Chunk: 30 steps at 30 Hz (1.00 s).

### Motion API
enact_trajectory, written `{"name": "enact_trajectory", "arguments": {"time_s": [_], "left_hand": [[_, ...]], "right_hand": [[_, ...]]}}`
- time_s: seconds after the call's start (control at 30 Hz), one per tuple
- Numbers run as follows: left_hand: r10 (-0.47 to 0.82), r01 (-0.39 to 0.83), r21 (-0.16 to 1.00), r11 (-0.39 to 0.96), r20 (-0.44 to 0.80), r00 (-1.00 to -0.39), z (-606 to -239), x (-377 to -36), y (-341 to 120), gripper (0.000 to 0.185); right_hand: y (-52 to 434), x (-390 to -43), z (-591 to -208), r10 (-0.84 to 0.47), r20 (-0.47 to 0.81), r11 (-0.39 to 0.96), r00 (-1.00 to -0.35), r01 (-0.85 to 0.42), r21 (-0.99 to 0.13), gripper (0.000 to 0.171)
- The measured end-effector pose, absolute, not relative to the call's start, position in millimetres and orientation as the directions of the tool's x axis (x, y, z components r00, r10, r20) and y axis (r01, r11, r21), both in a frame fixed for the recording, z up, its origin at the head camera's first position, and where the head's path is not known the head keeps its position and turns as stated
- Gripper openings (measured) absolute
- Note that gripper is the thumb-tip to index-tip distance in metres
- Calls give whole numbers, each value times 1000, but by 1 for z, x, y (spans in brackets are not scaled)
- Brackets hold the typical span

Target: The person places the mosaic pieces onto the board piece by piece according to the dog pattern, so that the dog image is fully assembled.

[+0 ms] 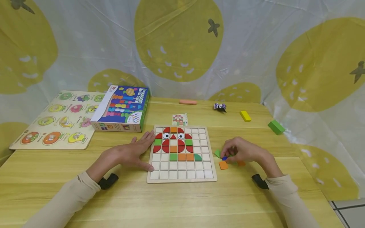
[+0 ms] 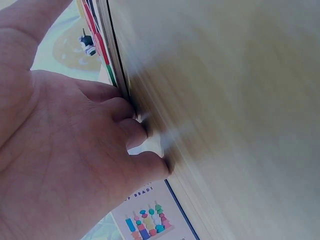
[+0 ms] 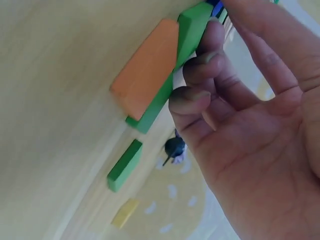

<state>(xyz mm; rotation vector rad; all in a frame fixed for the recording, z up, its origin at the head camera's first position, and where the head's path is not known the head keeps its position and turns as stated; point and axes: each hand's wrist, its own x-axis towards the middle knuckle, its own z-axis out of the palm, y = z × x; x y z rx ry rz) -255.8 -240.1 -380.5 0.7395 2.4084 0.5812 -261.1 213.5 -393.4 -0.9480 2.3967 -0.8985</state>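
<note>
A wooden grid board (image 1: 174, 174) lies on the table with red, orange, green and white pieces forming a figure with two eyes. Spread along its left edge, my left hand (image 1: 129, 154) touches the frame with thumb and fingertips. To the board's right, my right hand (image 1: 243, 150) pinches a small blue tile (image 1: 224, 158) between thumb and forefinger; in the right wrist view the blue tile (image 3: 216, 8) is mostly cut off. Around that hand lie an orange square tile (image 1: 223, 165), a green tile (image 1: 217, 153) and another orange tile (image 1: 241, 163), partly covered.
Behind the board is a small pattern card (image 1: 180, 119). A boxed bead toy (image 1: 122, 107) overlaps a fruit puzzle board (image 1: 54, 122) at left. Toward the back are an orange stick (image 1: 188, 102), a dark trinket (image 1: 220, 107), a yellow block (image 1: 245, 116) and a green block (image 1: 276, 126).
</note>
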Motion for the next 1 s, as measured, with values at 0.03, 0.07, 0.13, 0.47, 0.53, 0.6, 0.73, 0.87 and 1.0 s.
{"name": "enact_trajectory", "arguments": {"time_s": [0.03, 0.07, 0.13, 0.47, 0.53, 0.6, 0.73, 0.87, 1.0], "left_hand": [[611, 375, 537, 756, -372, -698, -381, -256, -240, 122], [611, 376, 536, 756, -372, -698, -381, -256, -240, 122], [610, 375, 535, 757, -373, -699, -380, -256, -239, 123], [613, 375, 540, 753, -370, -699, -380, -256, -239, 122], [613, 374, 542, 753, -370, -698, -381, -256, -239, 122], [614, 372, 545, 751, -370, -697, -381, -256, -239, 122], [615, 369, 550, 749, -370, -696, -381, -256, -239, 122], [613, 370, 546, 751, -371, -697, -380, -255, -239, 122], [612, 371, 543, 753, -371, -699, -379, -255, -239, 122]], "right_hand": [[213, -261, -393, -712, -132, 566, -690, -453, -689, 17], [212, -261, -392, -706, -129, 575, -697, -456, -679, 16], [210, -260, -391, -688, -121, 593, -716, -458, -662, 14], [210, -261, -389, -653, -134, 654, -745, -465, -597, 12], [210, -262, -389, -663, -140, 653, -735, -476, -589, 13], [209, -262, -389, -668, -146, 655, -730, -484, -580, 13], [208, -261, -388, -664, -155, 662, -731, -480, -575, 13], [205, -261, -388, -652, -153, 676, -743, -477, -562, 12], [202, -262, -389, -637, -147, 695, -757, -480, -535, 8]]}}
